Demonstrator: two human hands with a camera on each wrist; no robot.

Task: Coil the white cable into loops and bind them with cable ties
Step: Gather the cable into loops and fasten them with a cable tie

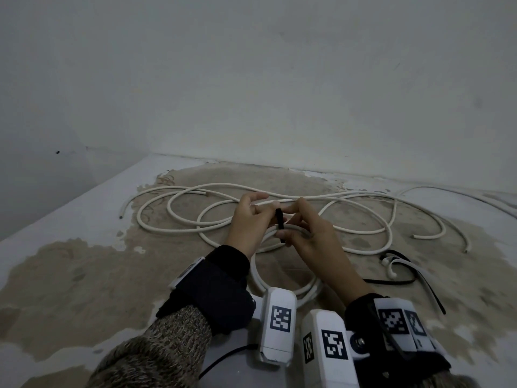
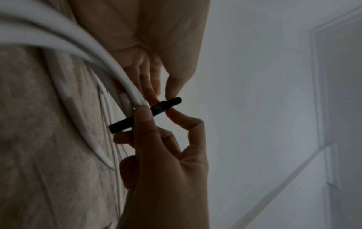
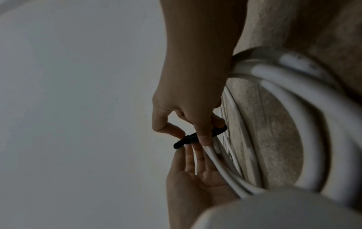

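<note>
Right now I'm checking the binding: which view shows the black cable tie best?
Left wrist: the black cable tie lies full length against bundled loops. Right wrist shows it partly behind fingers; head shows a small strip.

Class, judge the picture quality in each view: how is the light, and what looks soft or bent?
Head view: dim, flat light; wall line bows; black cable tie sharp. Left wrist view: dark; nearest white cable loops blurred. Right wrist view: dark; hands silhouetted against the pale wall.

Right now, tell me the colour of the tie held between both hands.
Black; the tie shows best in the left wrist view.
</note>
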